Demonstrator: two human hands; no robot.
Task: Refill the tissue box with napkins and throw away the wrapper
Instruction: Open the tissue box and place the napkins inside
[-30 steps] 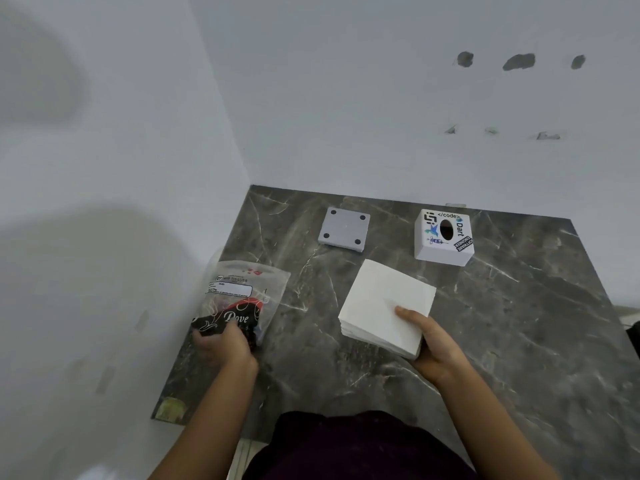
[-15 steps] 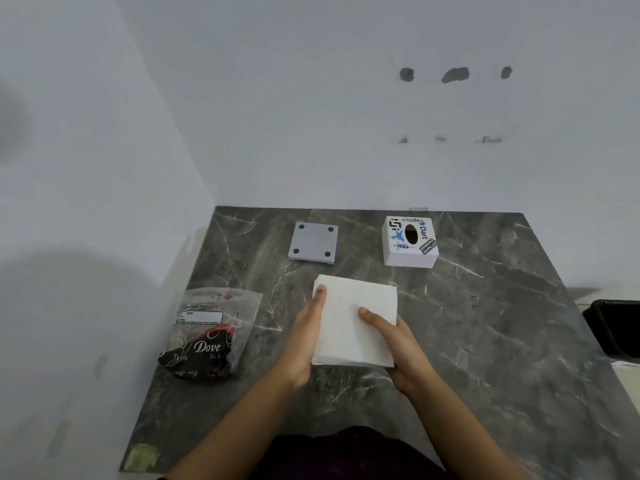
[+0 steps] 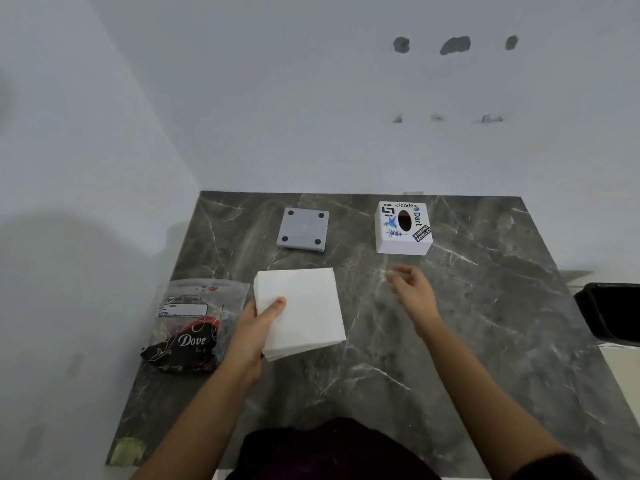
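At lower left of the frame the emptied wrapper (image 3: 194,323) lies on the marble table (image 3: 485,341), just beside the napkin stack (image 3: 304,310) that my left hand (image 3: 258,327) pinches at its near-left corner, thumb on top. Right of centre my right hand (image 3: 412,294) hovers loosely spread and empty, below the tissue box (image 3: 403,227) at upper right, its grey base plate (image 3: 303,229) lying apart. I judge it best to take the box by its sides and keep the stack square so it slides in whole.

Worktop (image 3: 467,341): dark grey marble, pale veins, set in wall corner | far centre: grey square base plate (image 3: 303,229) | far right: white stickered tissue box (image 3: 402,227) | near left: wrapper (image 3: 194,323) | centre: napkin stack (image 3: 304,306), just right of wrapper
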